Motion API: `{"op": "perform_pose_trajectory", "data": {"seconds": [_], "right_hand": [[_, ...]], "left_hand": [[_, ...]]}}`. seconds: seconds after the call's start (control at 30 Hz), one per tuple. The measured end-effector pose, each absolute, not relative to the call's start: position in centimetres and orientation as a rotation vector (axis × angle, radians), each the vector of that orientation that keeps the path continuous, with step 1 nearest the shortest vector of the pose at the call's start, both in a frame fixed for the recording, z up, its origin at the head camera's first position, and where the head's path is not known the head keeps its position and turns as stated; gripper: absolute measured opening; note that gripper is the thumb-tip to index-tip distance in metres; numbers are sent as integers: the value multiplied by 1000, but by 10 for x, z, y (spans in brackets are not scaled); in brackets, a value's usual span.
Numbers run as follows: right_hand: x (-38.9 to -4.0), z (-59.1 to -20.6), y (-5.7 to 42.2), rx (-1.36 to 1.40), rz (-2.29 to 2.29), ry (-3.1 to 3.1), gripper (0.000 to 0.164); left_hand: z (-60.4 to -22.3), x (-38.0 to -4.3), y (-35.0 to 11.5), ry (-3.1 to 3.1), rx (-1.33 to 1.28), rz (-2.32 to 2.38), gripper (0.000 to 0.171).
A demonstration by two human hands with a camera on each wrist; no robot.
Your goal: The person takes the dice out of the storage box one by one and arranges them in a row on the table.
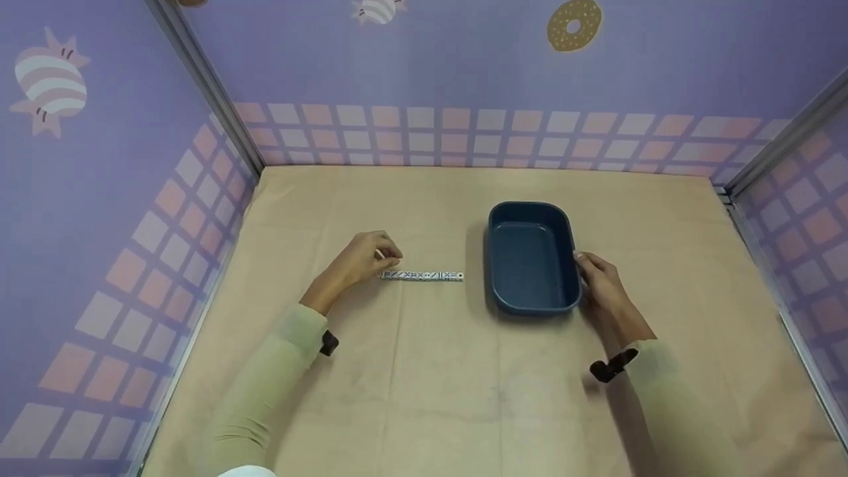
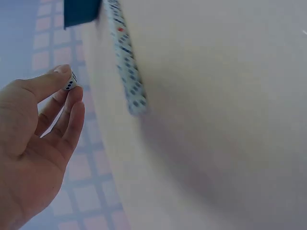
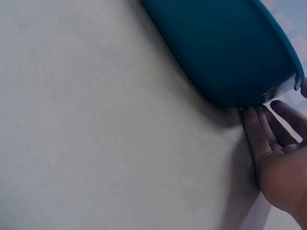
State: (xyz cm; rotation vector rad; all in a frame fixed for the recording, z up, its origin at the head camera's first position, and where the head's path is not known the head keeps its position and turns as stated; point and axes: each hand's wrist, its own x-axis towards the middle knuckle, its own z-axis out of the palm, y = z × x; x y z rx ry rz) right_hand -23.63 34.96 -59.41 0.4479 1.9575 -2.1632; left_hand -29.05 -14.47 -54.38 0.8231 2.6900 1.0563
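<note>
My left hand pinches a single white die between thumb and fingertips, near the left end of the row of dice. That row of dice, white with dark pips and a few red ones, lies in a straight line on the cloth, its right end pointing at the tub. A dark blue rectangular tub with rounded corners stands right of the row, with nothing inside. At its right side my right hand holds it, thumb at the rim and fingers against the bottom edge.
A beige cloth covers the table. Purple patterned panels enclose it at the back, the left and the right, with metal posts at the corners. Dark wrist bands sit on both sleeves.
</note>
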Motion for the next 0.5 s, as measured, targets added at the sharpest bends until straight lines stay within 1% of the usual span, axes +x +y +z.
{"op": "perform_pose_trajectory", "data": {"seconds": [0.23,0.33,0.5], "right_hand": [[-235,-593,352,368,-2078,2053,72],[-233,-595,353,379,-2054,2079,74],[-235,-596,350,422,-2115,2022,73]], "left_hand": [[-553,-279,-176,2788,712,861,11],[-557,-275,-181,2805,701,828,10],[-571,-269,-184,2802,670,841,13]]}}
